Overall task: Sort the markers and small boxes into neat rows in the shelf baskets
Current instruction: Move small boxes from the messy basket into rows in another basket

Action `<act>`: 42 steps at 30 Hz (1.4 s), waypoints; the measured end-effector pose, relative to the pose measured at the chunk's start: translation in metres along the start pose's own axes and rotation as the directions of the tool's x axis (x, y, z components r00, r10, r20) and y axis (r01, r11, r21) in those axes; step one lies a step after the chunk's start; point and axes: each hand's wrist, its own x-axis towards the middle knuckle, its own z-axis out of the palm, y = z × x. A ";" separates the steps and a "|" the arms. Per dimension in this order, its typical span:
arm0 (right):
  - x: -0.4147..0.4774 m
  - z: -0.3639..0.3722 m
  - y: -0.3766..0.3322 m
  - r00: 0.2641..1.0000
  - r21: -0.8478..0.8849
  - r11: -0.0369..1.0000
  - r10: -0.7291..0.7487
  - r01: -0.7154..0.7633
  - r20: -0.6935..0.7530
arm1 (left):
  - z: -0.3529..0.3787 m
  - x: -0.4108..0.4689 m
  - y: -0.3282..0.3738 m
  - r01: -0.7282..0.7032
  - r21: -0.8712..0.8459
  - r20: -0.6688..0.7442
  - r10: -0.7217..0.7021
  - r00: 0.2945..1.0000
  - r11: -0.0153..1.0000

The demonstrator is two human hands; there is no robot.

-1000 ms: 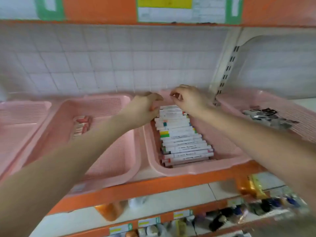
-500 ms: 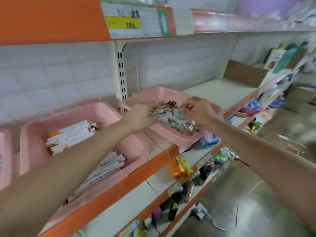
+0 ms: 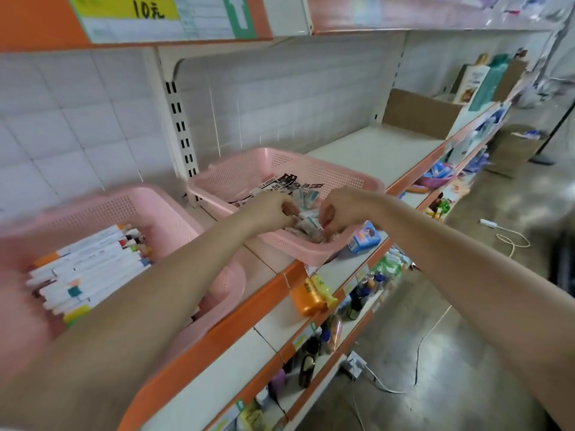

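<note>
A pink basket on the shelf holds a loose heap of small boxes and packets. Both my hands reach into its front part. My left hand has curled fingers that pinch a small white box. My right hand grips the same cluster of small boxes from the right. To the left stands another pink basket with white markers laid in a row, their coloured caps showing.
An orange shelf edge runs under the baskets. A blue packet lies right of the basket. A cardboard box stands at the far end of the shelf. Bottles fill the lower shelves. White cables lie on the floor.
The view swung right from the marker basket to the basket of small boxes. Both hands left the markers and went into the boxes, then drew together at the basket's front.
</note>
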 end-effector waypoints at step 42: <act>0.003 0.032 0.046 0.517 0.783 0.583 0.612 0.215 -0.598 | 0.054 0.112 0.066 -0.128 0.040 0.353 0.106 0.930 0.991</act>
